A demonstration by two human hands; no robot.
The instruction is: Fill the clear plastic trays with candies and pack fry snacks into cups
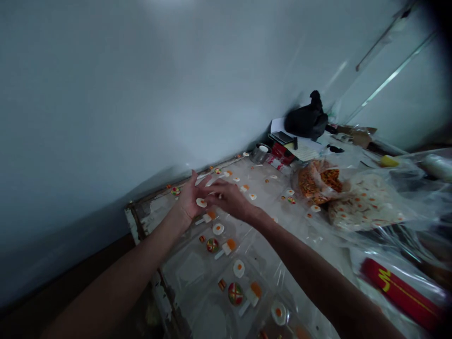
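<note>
My left hand [190, 200] is turned palm up over the far part of the table, its thumb raised and its fingers stretched out. My right hand [229, 197] reaches across it with bent fingers that meet the left fingers. Anything between the right fingertips is hidden. A small fried-egg piece [201, 202] shows at the edge of the left palm; whether it rests on the skin or lies behind is unclear. Nearby lie another egg piece [218, 229], an orange-and-white popsicle piece [229, 246], a round pizza-like piece [212, 245] and a tiny burger-like piece [202, 238].
Clear plastic sheeting [192, 268] covers the worn table, with more miniatures in rows. To the right stand a bag of orange pieces [319, 179], a bag of egg pieces [367, 202] and a red packet [399, 292]. A metal can [260, 154] and black bag [307, 120] sit by the wall.
</note>
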